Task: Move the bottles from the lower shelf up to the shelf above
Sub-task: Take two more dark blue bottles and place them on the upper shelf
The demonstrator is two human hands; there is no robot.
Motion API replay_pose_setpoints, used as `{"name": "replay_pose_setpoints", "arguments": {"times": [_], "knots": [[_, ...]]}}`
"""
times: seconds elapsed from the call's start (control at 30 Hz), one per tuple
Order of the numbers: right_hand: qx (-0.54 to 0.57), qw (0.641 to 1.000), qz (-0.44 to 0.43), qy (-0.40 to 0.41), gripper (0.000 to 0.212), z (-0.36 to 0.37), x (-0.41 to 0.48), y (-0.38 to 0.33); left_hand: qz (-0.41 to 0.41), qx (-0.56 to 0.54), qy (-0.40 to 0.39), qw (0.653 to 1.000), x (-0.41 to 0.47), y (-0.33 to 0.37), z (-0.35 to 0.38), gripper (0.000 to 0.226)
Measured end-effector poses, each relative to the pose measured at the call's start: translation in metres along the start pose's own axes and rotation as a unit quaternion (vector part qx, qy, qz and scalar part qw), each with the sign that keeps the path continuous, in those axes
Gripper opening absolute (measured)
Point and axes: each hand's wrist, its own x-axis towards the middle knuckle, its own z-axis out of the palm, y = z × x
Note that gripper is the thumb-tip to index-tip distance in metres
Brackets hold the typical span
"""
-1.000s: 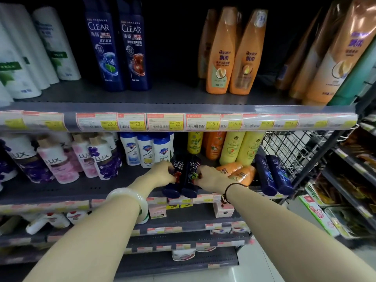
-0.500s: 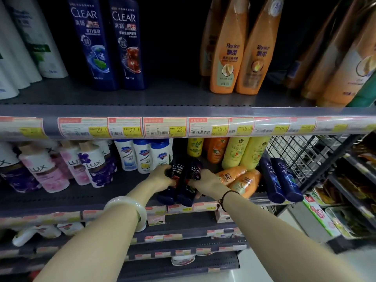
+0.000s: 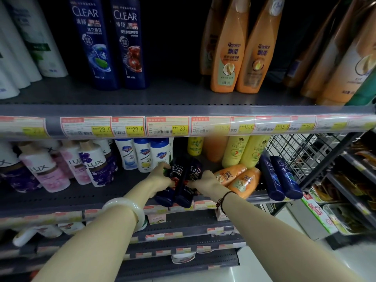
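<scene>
Two dark blue CLEAR bottles (image 3: 183, 180) lie side by side at the front edge of the lower shelf (image 3: 61, 200), caps toward the back. My left hand (image 3: 159, 177) grips the left one from its left side. My right hand (image 3: 205, 181) grips the right one from its right side. Their bases stick out over the shelf edge. On the upper shelf (image 3: 173, 94) a gap lies between two standing CLEAR bottles (image 3: 109, 43) and orange Rejoice bottles (image 3: 240, 49).
Lying orange bottles (image 3: 238, 178) and two dark blue bottles (image 3: 278, 180) sit right of my hands. LUX bottles (image 3: 61, 169) and white blue-capped bottles (image 3: 142, 155) stand to the left. A price-tag rail (image 3: 183, 127) fronts the upper shelf. A wire rack (image 3: 301, 155) closes the right end.
Both hands have closed on the two CLEAR bottles and tilted them up a little at the cap end. The camera has moved closer to the shelves.
</scene>
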Motion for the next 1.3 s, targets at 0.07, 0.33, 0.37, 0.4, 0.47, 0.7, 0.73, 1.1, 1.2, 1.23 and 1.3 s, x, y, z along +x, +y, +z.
{"name": "replay_pose_setpoints", "arguments": {"times": [0.07, 0.33, 0.37, 0.4, 0.47, 0.7, 0.73, 1.1, 1.2, 1.23, 1.3], "knots": [[0.002, 1.000, 0.003, -0.002, 0.042, 0.001, -0.001, 0.000, -0.005, -0.003, -0.002, 1.000, -0.001, -0.002, 0.000, 0.060], [0.006, 1.000, 0.015, -0.019, 0.036, 0.001, -0.004, 0.004, -0.033, -0.014, -0.005, 0.999, -0.004, -0.004, -0.001, 0.044], [0.012, 0.999, 0.019, -0.026, 0.025, 0.001, -0.006, 0.005, -0.043, -0.025, -0.004, 0.999, -0.003, -0.006, -0.001, 0.041], [0.023, 0.999, 0.020, -0.029, 0.019, 0.002, -0.008, 0.005, -0.051, -0.036, -0.003, 0.998, -0.002, -0.007, -0.002, 0.038], [0.046, 0.998, 0.037, -0.036, 0.025, 0.006, -0.008, 0.008, -0.056, -0.050, -0.006, 0.997, -0.002, -0.008, -0.003, 0.030], [0.151, 0.986, 0.063, -0.043, 0.048, 0.013, -0.010, 0.017, -0.050, -0.111, -0.006, 0.993, -0.004, -0.013, -0.001, 0.030], [0.158, 0.985, 0.062, -0.035, 0.048, 0.014, -0.011, 0.017, -0.046, -0.123, -0.007, 0.991, -0.004, -0.013, 0.000, 0.033], [0.233, 0.971, 0.040, -0.047, 0.061, 0.005, -0.017, 0.015, -0.013, -0.221, -0.023, 0.975, -0.020, 0.000, -0.004, 0.037], [0.231, 0.971, 0.029, -0.054, 0.063, 0.000, -0.022, 0.012, -0.010, -0.232, -0.040, 0.972, -0.028, 0.002, -0.005, 0.039], [0.224, 0.973, 0.025, -0.057, 0.066, -0.002, -0.025, 0.010, -0.013, -0.234, -0.045, 0.971, -0.030, 0.003, -0.005, 0.040], [0.211, 0.976, 0.019, -0.057, 0.080, -0.006, -0.029, 0.009, -0.018, -0.234, -0.048, 0.971, -0.035, 0.004, -0.006, 0.040]]}}
